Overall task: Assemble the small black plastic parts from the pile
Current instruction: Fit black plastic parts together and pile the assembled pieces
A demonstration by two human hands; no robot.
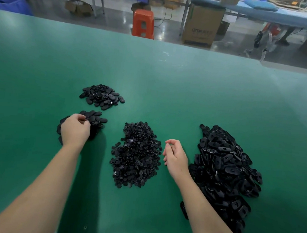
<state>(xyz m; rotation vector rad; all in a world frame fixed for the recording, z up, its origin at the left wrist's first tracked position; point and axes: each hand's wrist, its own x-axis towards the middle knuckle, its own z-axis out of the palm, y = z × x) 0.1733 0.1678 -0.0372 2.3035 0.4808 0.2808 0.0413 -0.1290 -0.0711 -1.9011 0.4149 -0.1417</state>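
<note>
Four separate heaps of black plastic parts lie on the green table (170,84), apparently sorted by type so each component can be drawn without searching. The far-left heap (102,96) holds flat oval pieces; its position away from the stock suggests finished units, though that cannot be confirmed. The near-left heap (95,120) holds similar oval pieces. The centre heap (136,155) consists of much smaller round-edged parts. The right heap (224,168), the largest, holds elongated oval pieces with a central opening.

The left hand (75,129) is down on the near-left heap, its fingers (81,119) curled into the parts and seemingly pinching one or more; exactly what they hold is hidden by the hand itself. The right hand (175,157) hangs above the table between the centre and right heaps, touching neither, fingers loosely curled with thumb and forefinger apart, and nothing visible in them.

Judgement: the left hand is taking or depositing an oval piece, while the right is poised where either adjoining heap is within reach. Mating has not begun.

Beyond the table stand an orange stool (143,23) and a cardboard box (202,24).
</note>
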